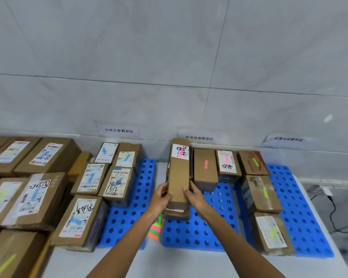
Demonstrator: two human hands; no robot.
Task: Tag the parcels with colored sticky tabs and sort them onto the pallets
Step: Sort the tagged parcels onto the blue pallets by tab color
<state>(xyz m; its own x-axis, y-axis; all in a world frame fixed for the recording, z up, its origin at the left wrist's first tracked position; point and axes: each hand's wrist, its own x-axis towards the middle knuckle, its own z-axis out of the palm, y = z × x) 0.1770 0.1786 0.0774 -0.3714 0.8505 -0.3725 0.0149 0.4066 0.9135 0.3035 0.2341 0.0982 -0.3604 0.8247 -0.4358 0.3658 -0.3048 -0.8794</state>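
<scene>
A long narrow cardboard parcel (179,173) with a pink tab on its white label lies on the middle blue pallet (197,233), on top of another parcel. My left hand (161,195) grips its near left side and my right hand (193,194) grips its near right side. Beside it stand two parcels with pink tabs (205,167). A pad of colored sticky tabs (156,229) lies between the left and middle pallets, partly hidden by my left forearm.
Parcels with blue tabs (117,182) fill the left blue pallet (129,217). Parcels with yellow-green tabs (259,193) sit on the right blue pallet (297,207). More boxes (28,197) crowd the far left. Paper signs hang on the tiled wall. A black cable (333,213) lies at the right.
</scene>
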